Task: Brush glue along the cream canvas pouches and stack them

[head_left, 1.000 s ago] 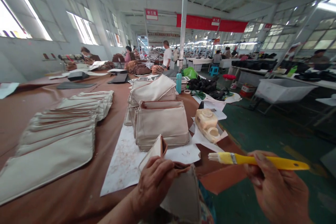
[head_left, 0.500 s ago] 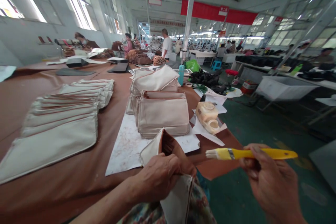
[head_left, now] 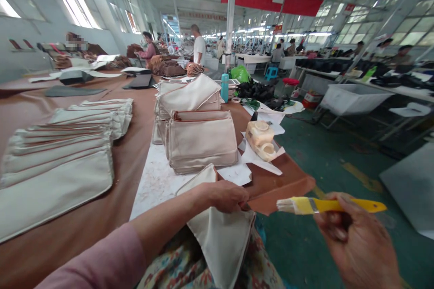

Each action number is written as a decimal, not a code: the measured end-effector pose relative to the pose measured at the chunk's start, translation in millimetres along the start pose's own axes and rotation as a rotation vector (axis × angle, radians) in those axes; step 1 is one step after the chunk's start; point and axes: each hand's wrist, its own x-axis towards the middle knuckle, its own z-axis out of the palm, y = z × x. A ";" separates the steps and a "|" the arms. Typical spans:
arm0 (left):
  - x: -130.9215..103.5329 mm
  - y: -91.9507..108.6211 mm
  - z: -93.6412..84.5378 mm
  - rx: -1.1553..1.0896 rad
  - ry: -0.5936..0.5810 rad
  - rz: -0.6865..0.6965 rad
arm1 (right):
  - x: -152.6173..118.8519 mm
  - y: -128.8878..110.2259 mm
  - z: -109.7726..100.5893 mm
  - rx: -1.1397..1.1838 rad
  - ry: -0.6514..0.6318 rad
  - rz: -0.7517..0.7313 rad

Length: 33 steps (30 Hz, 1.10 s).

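Note:
My left hand (head_left: 228,195) is closed on a cream fabric piece (head_left: 222,239) with a brown inner side, which hangs over the table's front edge onto my lap. In my right hand (head_left: 356,235), off to the right over the floor, is a yellow brush (head_left: 339,205), its pale bristles pointing left. Just beyond my left hand stands a stack of cream pieces (head_left: 203,140) on white paper (head_left: 152,185). A cut-open plastic container (head_left: 260,135) sits to the right of that stack, on paper scraps.
Overlapping cream pieces (head_left: 64,162) spread over the left of the brown-covered table (head_left: 129,162). Behind the stack stand a turquoise bottle (head_left: 224,87) and a green bag (head_left: 240,74). A person in a white shirt (head_left: 199,49) stands further back.
My left hand has moved right, and the cream piece it holds now shows its broad cream face, with the brown inside mostly hidden. The brush stays raised at the right. The view has shifted slightly.

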 end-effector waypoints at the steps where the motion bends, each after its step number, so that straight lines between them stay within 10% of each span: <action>1: 12.7 -5.6 3.1 0.006 -0.054 -0.002 | 1.4 0.7 -5.2 -0.015 0.002 -0.015; 15: 61.9 0.4 29.2 0.279 -0.228 0.051 | 24.5 22.5 -38.3 0.160 0.093 0.142; 33: 80.2 19.6 72.0 0.447 -0.122 0.013 | 21.4 19.3 -48.5 0.203 0.078 0.120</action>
